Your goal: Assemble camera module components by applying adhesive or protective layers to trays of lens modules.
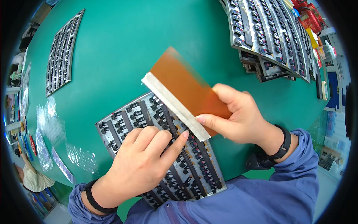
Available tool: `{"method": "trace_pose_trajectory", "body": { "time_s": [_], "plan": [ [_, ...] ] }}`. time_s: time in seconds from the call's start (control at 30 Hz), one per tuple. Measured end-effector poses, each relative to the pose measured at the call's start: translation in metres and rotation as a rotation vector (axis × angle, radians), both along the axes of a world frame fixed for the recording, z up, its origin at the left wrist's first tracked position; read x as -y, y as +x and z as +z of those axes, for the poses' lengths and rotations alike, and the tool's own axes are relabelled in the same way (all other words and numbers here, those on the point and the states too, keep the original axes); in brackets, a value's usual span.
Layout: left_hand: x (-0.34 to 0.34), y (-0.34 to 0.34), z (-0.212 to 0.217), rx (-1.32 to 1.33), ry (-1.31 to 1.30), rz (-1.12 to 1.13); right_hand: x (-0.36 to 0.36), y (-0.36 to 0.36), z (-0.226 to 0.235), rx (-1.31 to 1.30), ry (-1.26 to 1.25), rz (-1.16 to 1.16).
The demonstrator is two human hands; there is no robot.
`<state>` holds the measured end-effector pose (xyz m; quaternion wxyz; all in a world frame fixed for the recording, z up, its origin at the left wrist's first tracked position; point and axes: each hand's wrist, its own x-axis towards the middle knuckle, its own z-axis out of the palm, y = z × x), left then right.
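A metal tray with rows of small black parts and dark bars lies tilted on the green table, close to my body. Over it is my left hand, palm down, its index finger stretched toward the parts near the middle and its other fingers bent. The thumb and the undersides of those fingers are hidden, and I see nothing held there. My right hand grips a flat orange-brown plate between thumb and fingers. A whitish strip runs along its lower edge, above the tray's upper right part. The plate's far edge is blurred.
Another tray of parts lies at the far left. Several more trays are stacked at the far right, beside a tape roll. Clear plastic packaging and a printed strip lie along the left. A person is beyond the left edge.
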<state>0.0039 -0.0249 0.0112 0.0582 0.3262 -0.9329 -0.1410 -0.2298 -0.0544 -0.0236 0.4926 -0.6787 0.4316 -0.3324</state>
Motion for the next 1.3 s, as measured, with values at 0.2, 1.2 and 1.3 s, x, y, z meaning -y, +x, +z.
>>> {"method": "trace_pose_trajectory", "body": {
  "time_s": [0.2,1.2,1.3],
  "plan": [
    [-0.001,-0.004,0.0,-0.096,-0.008,0.085,0.0,0.001,0.002,0.067,0.011,-0.056],
    [0.003,-0.003,0.003,-0.108,-0.07,0.153,0.002,0.004,0.007,0.152,0.194,-0.084],
    [0.004,-0.004,-0.001,-0.129,-0.081,0.145,0.002,0.005,0.009,0.107,0.228,-0.082]
  ]
}}
